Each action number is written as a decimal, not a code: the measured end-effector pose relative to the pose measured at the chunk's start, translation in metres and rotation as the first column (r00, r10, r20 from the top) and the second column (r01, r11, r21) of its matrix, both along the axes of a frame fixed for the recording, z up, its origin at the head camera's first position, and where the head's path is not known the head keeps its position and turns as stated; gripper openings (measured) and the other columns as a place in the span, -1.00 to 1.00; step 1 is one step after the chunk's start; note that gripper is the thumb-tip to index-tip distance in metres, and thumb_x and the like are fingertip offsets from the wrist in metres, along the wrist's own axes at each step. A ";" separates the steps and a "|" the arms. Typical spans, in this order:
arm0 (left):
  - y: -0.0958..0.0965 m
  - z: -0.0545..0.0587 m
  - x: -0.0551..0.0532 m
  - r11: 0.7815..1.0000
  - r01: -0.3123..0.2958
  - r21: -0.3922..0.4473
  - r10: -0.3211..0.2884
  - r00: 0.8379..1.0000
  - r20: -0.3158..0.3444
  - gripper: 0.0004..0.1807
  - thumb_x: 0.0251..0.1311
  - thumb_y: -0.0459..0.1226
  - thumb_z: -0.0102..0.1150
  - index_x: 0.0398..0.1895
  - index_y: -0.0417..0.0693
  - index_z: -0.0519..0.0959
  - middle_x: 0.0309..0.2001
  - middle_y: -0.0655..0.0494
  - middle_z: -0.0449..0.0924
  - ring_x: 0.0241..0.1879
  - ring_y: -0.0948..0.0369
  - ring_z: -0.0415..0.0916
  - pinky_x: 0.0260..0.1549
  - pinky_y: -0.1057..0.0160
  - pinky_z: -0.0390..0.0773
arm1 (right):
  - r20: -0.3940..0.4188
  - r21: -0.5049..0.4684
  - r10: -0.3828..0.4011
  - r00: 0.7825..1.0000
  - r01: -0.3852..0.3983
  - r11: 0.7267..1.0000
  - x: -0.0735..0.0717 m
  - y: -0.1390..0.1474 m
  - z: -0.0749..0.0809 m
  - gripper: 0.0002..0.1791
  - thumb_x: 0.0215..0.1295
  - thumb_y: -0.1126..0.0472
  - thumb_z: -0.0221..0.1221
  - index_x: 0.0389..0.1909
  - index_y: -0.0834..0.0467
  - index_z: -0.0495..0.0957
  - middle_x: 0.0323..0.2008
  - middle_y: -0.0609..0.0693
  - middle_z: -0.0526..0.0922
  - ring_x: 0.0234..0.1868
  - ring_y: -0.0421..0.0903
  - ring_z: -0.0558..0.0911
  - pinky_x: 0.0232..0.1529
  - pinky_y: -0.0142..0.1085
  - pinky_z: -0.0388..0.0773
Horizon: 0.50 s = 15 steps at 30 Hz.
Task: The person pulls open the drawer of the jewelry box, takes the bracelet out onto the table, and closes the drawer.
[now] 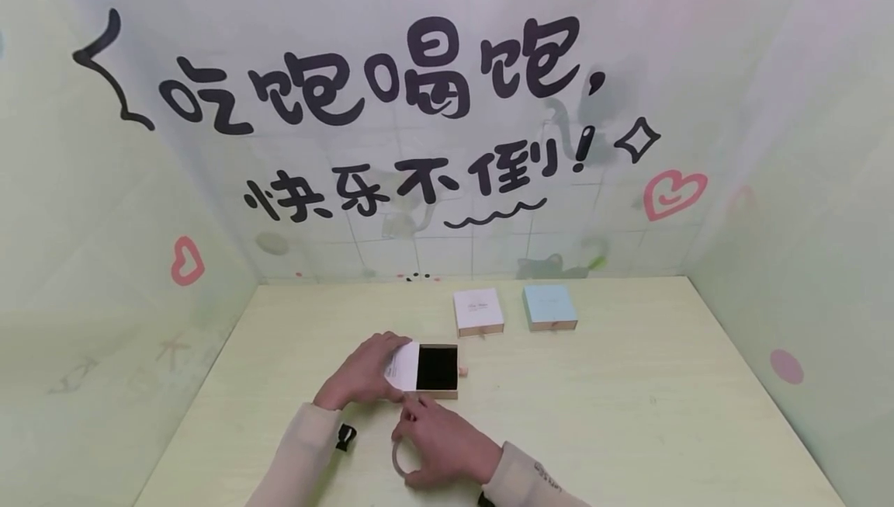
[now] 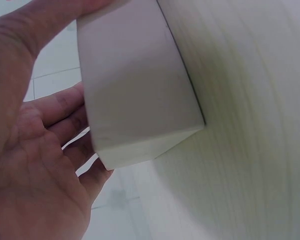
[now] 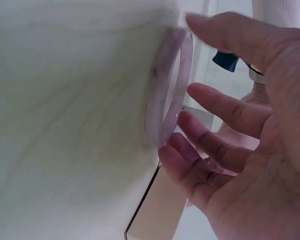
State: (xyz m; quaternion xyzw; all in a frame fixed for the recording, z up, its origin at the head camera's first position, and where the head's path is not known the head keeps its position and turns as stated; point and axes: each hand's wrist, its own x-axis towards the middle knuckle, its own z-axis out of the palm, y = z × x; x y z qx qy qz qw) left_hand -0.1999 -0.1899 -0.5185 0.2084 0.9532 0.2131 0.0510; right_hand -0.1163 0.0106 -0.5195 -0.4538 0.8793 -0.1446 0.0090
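Observation:
In the head view, my left hand (image 1: pixel 370 369) grips the white sleeve (image 1: pixel 401 371) of a small drawer-style gift box, thumb on its near side and fingers at the far side. The beige drawer (image 1: pixel 438 394) is slid out to the right, showing a black lining (image 1: pixel 438 368) and a small pink pull tab (image 1: pixel 464 372). A pale purple bangle (image 3: pixel 157 95) lies flat on the table in front of the box. Over it is my right hand (image 1: pixel 443 441), thumb by one edge and fingertips at the opposite edge, the index fingertip a little apart from it.
Behind the open box sit two closed gift boxes, one pale pink (image 1: pixel 478 309) and one light blue (image 1: pixel 549 305). The light wooden table (image 1: pixel 628 414) is enclosed by printed curtains (image 1: pixel 782 258) at the back and both sides.

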 end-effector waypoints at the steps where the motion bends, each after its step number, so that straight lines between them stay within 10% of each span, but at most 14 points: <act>1: 0.000 0.001 0.000 1.000 -0.001 0.002 0.001 1.000 -0.001 0.01 -0.33 -0.15 0.71 0.36 -0.09 0.48 0.16 0.07 0.58 0.07 0.14 0.45 0.05 0.04 0.53 | -0.007 -0.007 0.006 1.000 -0.006 1.000 0.000 0.001 0.001 -0.59 -0.02 -0.10 0.50 -0.13 -0.09 0.71 -0.02 -0.14 0.56 0.04 -0.21 0.46 -0.03 -0.53 0.49; 15: 0.000 0.001 0.001 1.000 -0.007 0.011 0.007 1.000 -0.011 0.00 -0.36 -0.13 0.74 0.32 -0.07 0.51 0.11 0.09 0.59 0.02 0.16 0.45 -0.02 0.09 0.53 | -0.052 -0.121 0.098 0.994 -0.104 0.987 -0.014 0.016 0.011 -0.61 0.14 -0.08 0.41 -0.07 0.02 0.71 -0.02 -0.18 0.67 0.14 -0.25 0.57 0.43 -0.22 0.41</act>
